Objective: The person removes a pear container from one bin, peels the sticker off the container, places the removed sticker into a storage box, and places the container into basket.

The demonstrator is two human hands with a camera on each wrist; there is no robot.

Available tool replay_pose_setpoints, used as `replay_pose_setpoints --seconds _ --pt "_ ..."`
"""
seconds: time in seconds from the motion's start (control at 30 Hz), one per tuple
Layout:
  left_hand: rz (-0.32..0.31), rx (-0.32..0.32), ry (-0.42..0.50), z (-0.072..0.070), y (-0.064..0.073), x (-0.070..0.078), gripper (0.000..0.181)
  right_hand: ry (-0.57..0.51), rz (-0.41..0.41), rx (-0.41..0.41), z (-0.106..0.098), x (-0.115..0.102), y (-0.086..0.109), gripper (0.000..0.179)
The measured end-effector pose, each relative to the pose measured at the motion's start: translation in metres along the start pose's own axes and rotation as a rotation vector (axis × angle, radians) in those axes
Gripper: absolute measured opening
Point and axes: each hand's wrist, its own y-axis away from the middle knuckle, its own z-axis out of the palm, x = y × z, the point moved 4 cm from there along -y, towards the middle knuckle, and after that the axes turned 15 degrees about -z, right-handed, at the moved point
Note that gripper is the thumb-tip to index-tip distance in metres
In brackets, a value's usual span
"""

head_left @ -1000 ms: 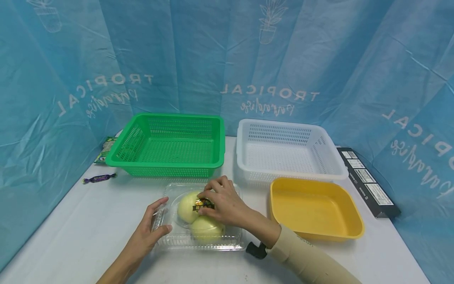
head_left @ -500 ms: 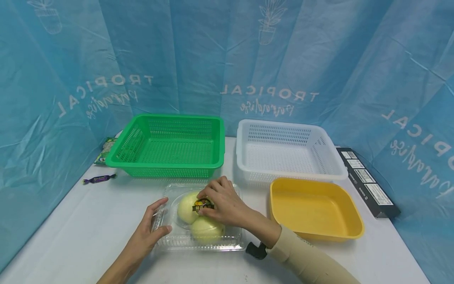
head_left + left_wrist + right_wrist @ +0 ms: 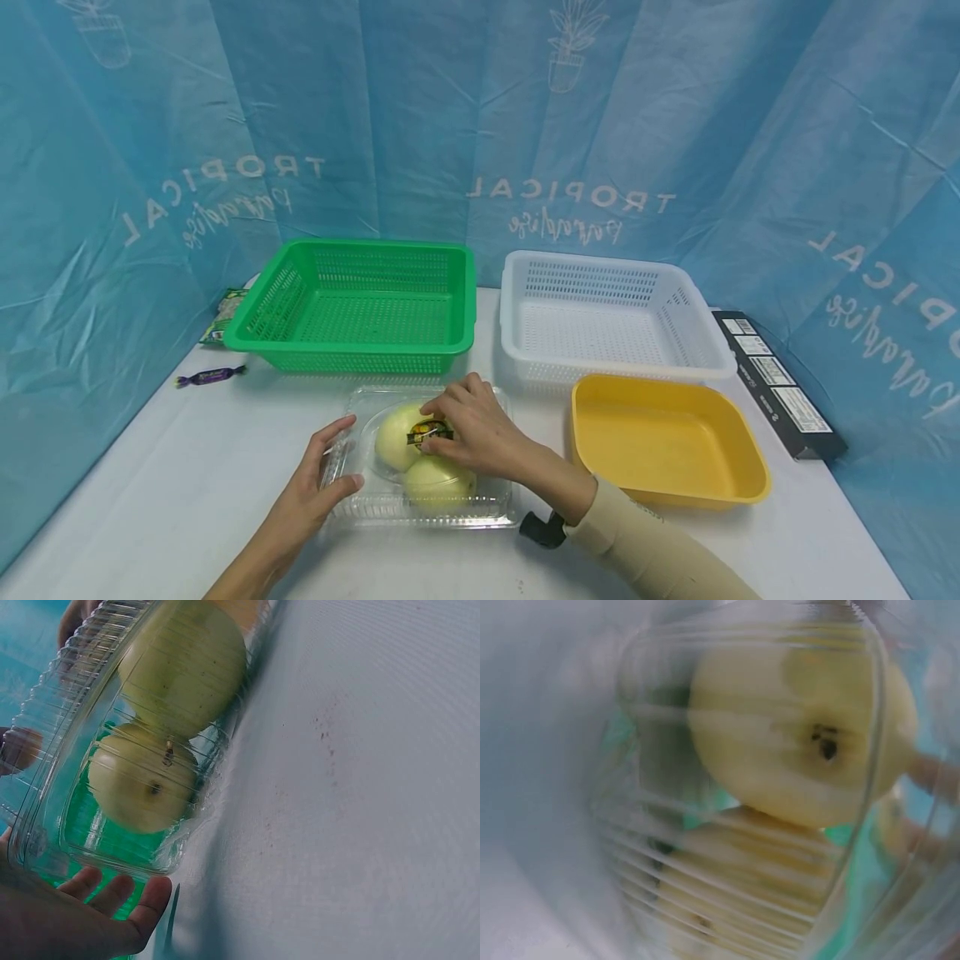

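Two round, pale yellow-green fruits (image 3: 438, 482) that look like pears lie inside a lidded clear plastic container (image 3: 352, 502) at the front middle of the table. My left hand (image 3: 315, 479) holds the container's left end, thumb toward the front; in the left wrist view its fingertips (image 3: 156, 891) touch that end. From above, my right hand (image 3: 472, 429) reaches onto the lid, curled thumb and forefinger pinching at a dark printed label (image 3: 429, 433). The exact contact there is partly hidden by the hand. Through blurred plastic, the right wrist view shows both fruits (image 3: 795, 727) close up.
Behind the container stand a green basket (image 3: 348, 360) and a white basket (image 3: 618, 367). To the right sit a yellow tray (image 3: 671, 450) and a long black box (image 3: 780, 387). A purple-wrapped candy (image 3: 210, 377) and a green packet (image 3: 223, 317) lie at left.
Both hands and the container keep practically the same place. The right forefinger shifts very slightly at the label, and the shine on the label varies.
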Motion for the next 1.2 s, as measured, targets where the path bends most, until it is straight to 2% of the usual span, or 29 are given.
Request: replay_pose_setpoints --seconds 0.33,0.67,0.93,1.2 --pt "0.0 -0.003 -0.008 0.0001 -0.0004 0.0 0.073 0.022 0.001 -0.004 0.0016 0.0002 0.0024 0.034" --pt "0.009 -0.001 -0.011 0.0 -0.0005 -0.0007 0.072 0.007 -0.052 0.023 0.002 -0.0002 0.0052 0.027" --pt "0.003 0.0 -0.005 0.0008 -0.0004 0.0011 0.072 -0.008 -0.019 0.002 0.0011 -0.0012 0.0055 0.026" --pt "-0.005 -0.001 -0.009 0.0001 -0.0009 -0.0002 0.072 -0.018 -0.025 0.07 -0.0007 -0.0002 0.0038 0.017"
